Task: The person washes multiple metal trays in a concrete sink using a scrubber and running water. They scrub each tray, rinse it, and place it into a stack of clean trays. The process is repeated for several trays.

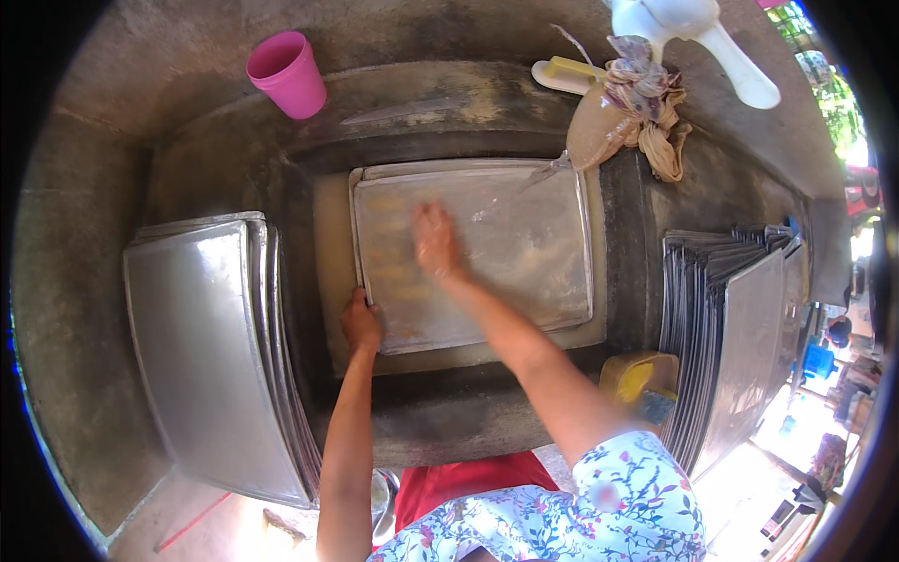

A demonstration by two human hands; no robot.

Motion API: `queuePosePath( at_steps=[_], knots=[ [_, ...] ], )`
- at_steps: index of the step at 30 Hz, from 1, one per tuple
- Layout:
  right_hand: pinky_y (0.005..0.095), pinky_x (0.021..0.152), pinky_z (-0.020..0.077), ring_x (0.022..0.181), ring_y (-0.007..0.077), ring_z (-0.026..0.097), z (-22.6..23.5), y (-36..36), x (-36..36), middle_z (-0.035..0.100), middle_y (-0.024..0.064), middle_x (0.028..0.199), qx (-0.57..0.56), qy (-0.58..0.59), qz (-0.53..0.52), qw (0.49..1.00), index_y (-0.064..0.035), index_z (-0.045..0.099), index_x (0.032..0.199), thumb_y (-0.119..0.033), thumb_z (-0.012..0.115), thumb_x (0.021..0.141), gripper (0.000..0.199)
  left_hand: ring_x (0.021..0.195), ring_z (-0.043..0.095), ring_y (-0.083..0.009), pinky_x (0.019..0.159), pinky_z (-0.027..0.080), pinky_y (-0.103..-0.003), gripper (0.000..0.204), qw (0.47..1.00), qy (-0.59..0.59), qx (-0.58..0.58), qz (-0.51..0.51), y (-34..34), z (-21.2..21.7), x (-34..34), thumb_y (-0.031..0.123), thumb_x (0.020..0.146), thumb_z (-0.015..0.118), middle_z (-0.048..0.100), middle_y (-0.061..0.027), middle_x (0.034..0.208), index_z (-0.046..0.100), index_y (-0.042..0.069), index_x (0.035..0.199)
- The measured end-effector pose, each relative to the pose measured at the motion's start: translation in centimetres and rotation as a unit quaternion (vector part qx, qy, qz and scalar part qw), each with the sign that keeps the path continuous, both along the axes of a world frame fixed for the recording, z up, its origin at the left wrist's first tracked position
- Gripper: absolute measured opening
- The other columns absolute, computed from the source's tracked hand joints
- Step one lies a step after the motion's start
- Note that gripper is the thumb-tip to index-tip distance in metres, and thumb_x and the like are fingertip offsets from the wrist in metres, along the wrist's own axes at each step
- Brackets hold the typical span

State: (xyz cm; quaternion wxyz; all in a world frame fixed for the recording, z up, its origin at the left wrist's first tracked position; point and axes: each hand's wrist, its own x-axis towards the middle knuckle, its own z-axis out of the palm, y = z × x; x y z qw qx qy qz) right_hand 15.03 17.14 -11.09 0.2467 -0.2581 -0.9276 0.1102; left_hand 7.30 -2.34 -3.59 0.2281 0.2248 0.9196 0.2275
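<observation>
A rectangular metal baking tray lies flat in a concrete sink basin under a thin stream of water. My left hand grips the tray's near-left edge. My right hand presses flat on the tray's wet surface, left of its middle, fingers together; whether it holds a cloth or sponge is not visible. Yellowish residue shows on the tray's left part.
A stack of metal trays leans at the left, and another stack stands on edge at the right. A pink cup sits on the ledge. A cloth-wrapped tap, a white brush and a yellow sponge holder are nearby.
</observation>
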Motion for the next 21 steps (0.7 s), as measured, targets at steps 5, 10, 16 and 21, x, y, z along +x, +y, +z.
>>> queuePosePath(
  at_steps=[5, 10, 16, 21],
  knots=[
    [0.0484, 0.104, 0.0299, 0.128, 0.0328, 0.037, 3.7, -2.5, 8.4, 0.046, 0.0140, 0.133, -0.096, -0.119, -0.009, 0.988, -0.0057, 0.044, 0.131, -0.014, 0.047, 0.085, 0.046, 0.087, 0.059, -0.0401, 0.072, 0.044, -0.047, 0.021, 0.998, -0.017, -0.050, -0.018, 0.1, 1.0, -0.3, 0.002, 0.075, 0.063, 0.063, -0.0201, 0.088, 0.054, 0.005, 0.094],
    [0.0470, 0.107, 0.0248, 0.124, 0.0386, 0.035, 3.9, 11.7, 17.7, 0.045, 0.0184, 0.126, -0.004, -0.126, -0.283, 0.951, -0.0001, 0.044, 0.127, -0.016, 0.054, 0.084, 0.046, 0.087, 0.059, -0.0411, 0.072, 0.044, -0.048, 0.018, 0.999, -0.030, -0.034, -0.009, 0.1, 0.4, -0.3, 0.004, 0.077, 0.062, 0.063, -0.0203, 0.087, 0.054, 0.005, 0.093],
    [0.0464, 0.098, 0.0335, 0.117, 0.0362, 0.040, -0.6, 7.7, -2.7, 0.049, 0.0178, 0.116, -0.219, 0.082, -0.127, 0.964, -0.0018, 0.053, 0.112, -0.023, 0.064, 0.078, 0.042, 0.088, 0.059, -0.0409, 0.073, 0.044, -0.049, 0.017, 0.999, -0.024, -0.041, 0.004, 0.4, 0.6, -0.2, 0.004, 0.077, 0.062, 0.063, -0.0207, 0.087, 0.054, 0.005, 0.093],
    [0.0477, 0.101, 0.0351, 0.119, 0.0365, 0.043, 2.9, -4.6, -6.6, 0.053, 0.0151, 0.115, -0.033, 0.001, 0.131, 0.991, -0.0011, 0.055, 0.114, -0.013, 0.050, 0.082, 0.035, 0.088, 0.059, -0.0409, 0.073, 0.045, -0.048, 0.016, 0.998, -0.053, -0.033, 0.009, 0.5, 2.1, -0.4, 0.005, 0.077, 0.061, 0.063, -0.0213, 0.087, 0.054, 0.004, 0.092]
  ],
)
